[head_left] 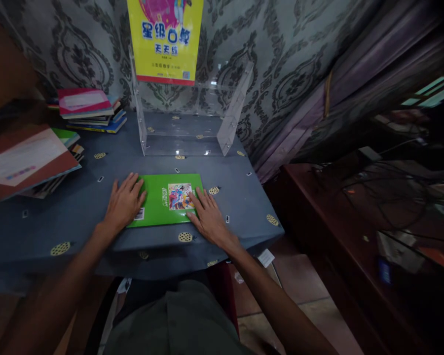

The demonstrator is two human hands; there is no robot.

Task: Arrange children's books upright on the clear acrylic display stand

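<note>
A green book (153, 195) lies flat near the table's front edge, its cover turned sideways, with a colourful picture and a white barcode patch. My left hand (125, 201) rests on the book's left end, fingers stretched out. On the right end lies my right hand (207, 216), its fingers spread and partly over the picture. Neither hand grips the book. Behind it stands a clear acrylic rack (183, 130) with several upright panels. A yellow workbook (166, 49) with a red lower edge stands upright at the rack's top left.
Two stacks of books, a nearer stack (33, 160) and a farther pink-topped stack (85, 103), sit on the left of the patterned grey tablecloth (107, 251). To the right are a purple curtain (299, 123) and a dark red cabinet (329, 217) with tangled cables on it.
</note>
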